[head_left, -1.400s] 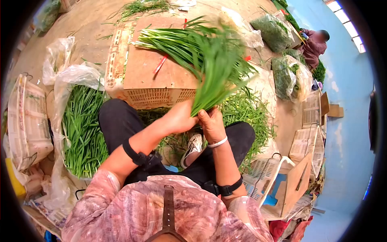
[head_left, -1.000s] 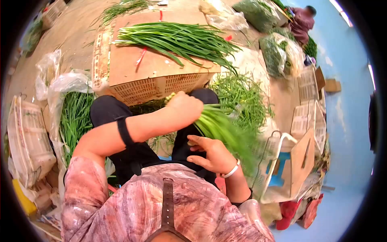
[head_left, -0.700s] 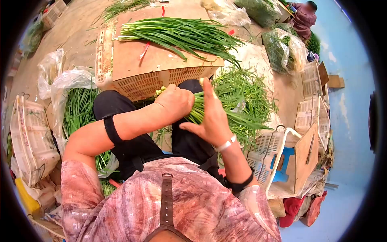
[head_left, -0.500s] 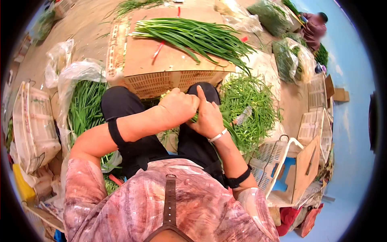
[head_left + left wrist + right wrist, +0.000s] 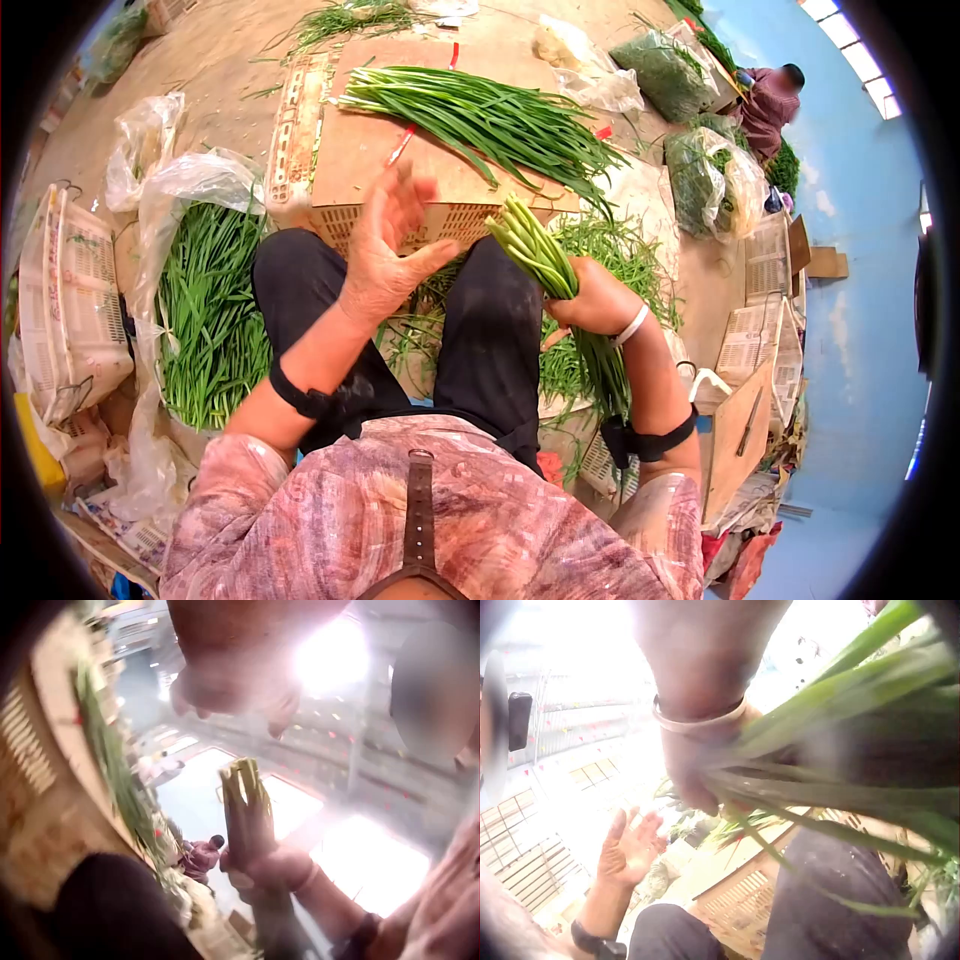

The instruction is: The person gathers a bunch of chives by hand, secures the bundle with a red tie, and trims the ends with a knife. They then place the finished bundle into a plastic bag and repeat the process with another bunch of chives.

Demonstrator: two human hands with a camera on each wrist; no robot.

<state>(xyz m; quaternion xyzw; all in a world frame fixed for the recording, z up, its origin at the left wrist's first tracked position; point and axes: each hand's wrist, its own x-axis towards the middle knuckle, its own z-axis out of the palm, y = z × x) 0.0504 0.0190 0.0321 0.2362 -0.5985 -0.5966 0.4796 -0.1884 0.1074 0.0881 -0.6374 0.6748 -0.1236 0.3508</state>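
My right hand (image 5: 598,298) grips a bunch of garlic chives (image 5: 535,245) over the right knee. Its pale cut ends point up and forward, and the leaves trail back along the forearm. In the right wrist view the long flat leaves (image 5: 840,754) fan out past the bracelet. My left hand (image 5: 390,235) is raised over the left knee, fingers spread and holding nothing; the right wrist view shows its open palm (image 5: 630,855). On the board (image 5: 350,190) in front lies a larger pile of garlic chives (image 5: 480,115), with red tape strips partly under it.
The board rests on a plastic crate (image 5: 335,225). Loose trimmings (image 5: 630,255) are heaped to the right. At left stands a plastic-lined load of chives (image 5: 210,310) beside a white crate (image 5: 75,300). Filled bags (image 5: 700,185) and another person (image 5: 770,105) are at far right.
Both hands worked at the bunch, its leaves swinging over the board then down to the right. The left hand gripped it near the cut ends, then released it; the right now holds it alone.
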